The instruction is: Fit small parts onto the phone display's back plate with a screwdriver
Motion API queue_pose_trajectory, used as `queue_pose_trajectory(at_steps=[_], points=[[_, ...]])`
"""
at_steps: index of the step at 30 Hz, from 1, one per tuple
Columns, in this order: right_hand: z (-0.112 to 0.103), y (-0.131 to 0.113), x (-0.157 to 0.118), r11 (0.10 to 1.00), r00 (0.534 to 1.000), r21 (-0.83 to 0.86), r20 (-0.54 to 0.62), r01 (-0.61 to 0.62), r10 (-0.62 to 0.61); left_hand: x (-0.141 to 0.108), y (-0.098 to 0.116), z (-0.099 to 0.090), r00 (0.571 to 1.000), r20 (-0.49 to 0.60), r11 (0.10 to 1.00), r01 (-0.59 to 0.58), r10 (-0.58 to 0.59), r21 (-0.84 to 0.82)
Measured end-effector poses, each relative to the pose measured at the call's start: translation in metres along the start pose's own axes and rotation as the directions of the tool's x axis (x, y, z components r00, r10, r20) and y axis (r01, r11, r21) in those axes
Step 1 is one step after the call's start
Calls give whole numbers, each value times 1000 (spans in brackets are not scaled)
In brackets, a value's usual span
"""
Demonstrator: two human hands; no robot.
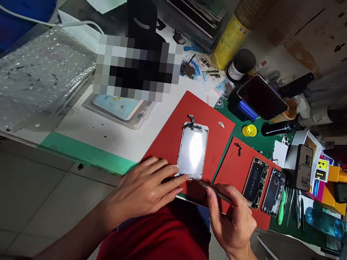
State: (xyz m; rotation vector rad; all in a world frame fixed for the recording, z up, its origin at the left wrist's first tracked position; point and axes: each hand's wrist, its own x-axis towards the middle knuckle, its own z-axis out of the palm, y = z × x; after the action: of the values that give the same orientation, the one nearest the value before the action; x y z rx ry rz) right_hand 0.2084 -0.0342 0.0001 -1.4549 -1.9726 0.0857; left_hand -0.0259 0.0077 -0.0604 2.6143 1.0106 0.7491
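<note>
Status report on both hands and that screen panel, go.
Left hand pressing the bottom corner of the screen panel on the red mat. Right hand gripping tweezers, tip at the panel's bottom edge. Nothing obstructing.

Dim, glare mid-frame, warped edges

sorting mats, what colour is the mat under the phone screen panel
Red mat, under the white-backed screen panel; seen in the head view.
</note>
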Motion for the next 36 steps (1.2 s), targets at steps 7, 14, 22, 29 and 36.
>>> queue_pose_trajectory(at_steps=[7,14,22,29,36], points=[[-7,6,7,980,972,189,213,55,-95,0,0,1,1000,10,1000,0,0,-9],[-10,6,29,949,898,98,309,298,-314,0,0,0,1000,3,999,14,-14,-46],[-3,4,35,939,910,64,232,337,-342,1,1,0,1000,15,999,26,-25,-45],[-1,3,35,946,920,69,221,316,-324,2,1,-1,1000,17,999,27,-27,-43],[1,2,35,946,921,37,219,322,-322,2,0,-1,1000,20,999,20,-20,-39]])
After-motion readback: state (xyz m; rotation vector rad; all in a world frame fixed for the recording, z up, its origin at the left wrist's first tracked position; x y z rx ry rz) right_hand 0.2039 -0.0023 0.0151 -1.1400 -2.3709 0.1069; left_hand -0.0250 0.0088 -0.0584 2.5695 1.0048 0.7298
